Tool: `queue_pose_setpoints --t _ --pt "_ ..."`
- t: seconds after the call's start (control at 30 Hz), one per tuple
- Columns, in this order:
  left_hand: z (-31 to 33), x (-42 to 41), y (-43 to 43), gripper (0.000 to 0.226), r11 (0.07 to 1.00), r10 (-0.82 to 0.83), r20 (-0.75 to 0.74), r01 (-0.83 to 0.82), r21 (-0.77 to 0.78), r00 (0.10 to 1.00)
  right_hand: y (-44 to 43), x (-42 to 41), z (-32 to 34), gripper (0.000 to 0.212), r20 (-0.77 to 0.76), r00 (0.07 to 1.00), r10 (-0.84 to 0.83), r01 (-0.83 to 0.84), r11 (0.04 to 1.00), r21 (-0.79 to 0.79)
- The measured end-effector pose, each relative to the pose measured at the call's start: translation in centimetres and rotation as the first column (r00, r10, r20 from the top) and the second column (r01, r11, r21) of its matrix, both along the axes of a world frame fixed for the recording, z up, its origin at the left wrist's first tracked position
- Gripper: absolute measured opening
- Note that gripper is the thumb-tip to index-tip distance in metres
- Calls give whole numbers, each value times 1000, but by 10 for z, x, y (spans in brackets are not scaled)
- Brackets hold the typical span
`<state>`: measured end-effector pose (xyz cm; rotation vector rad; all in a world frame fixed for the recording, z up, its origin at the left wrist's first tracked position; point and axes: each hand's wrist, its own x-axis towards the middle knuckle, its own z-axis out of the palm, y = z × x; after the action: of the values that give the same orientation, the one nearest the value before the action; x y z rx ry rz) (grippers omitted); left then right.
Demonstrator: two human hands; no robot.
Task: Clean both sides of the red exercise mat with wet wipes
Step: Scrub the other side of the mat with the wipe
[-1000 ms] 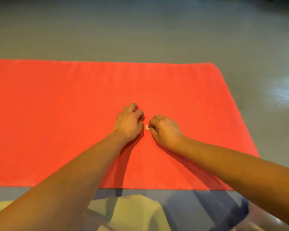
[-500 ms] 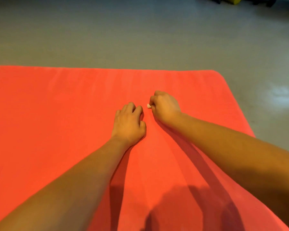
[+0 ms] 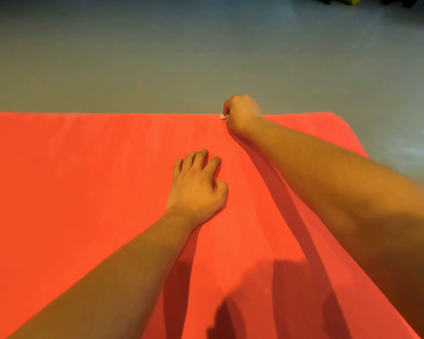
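Mat [image 3: 83, 192] long axis left-right | right hand [image 3: 242, 112] pinches wipe [image 3: 222, 116], far edge | left hand [image 3: 197, 189] rests loose

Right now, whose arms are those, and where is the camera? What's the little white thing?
Those are a person's two bare arms, no machine. The camera sits on the person's head, looking forward and down, so you see what they see. A red exercise mat lies flat on a grey floor. The left hand rests on the mat, fingers spread, holding nothing. The right hand reaches to the mat's far edge, its grip closed on a small white wad, probably a wet wipe for cleaning; only a tiny bit peeks out.
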<state>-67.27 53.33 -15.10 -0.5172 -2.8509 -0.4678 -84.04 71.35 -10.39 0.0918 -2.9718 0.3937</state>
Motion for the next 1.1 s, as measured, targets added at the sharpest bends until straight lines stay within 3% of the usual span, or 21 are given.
queue_pose_setpoints --t 0.3,0.57,0.7,0.93,1.1 --pt "2 0 2 58 999 9 -5 -10 -38 1000 15 65 -16 11 -84 977 198 -202 978 -45" --pt "4 0 2 57 1000 20 -11 -20 -17 1000 15 -14 -6 14 -15 1000 -19 18 999 -44" --pt "6 0 2 56 1000 18 -12 -18 -21 1000 14 5 -5 12 3 1000 -1 1 998 -67" --pt "5 -1 2 54 999 8 -43 -9 -33 999 23 80 -16 11 -88 979 185 -188 982 -23" --pt "3 -2 1 54 1000 -1 -55 0 -10 999 18 31 -10 12 -39 998 42 -44 998 -44"
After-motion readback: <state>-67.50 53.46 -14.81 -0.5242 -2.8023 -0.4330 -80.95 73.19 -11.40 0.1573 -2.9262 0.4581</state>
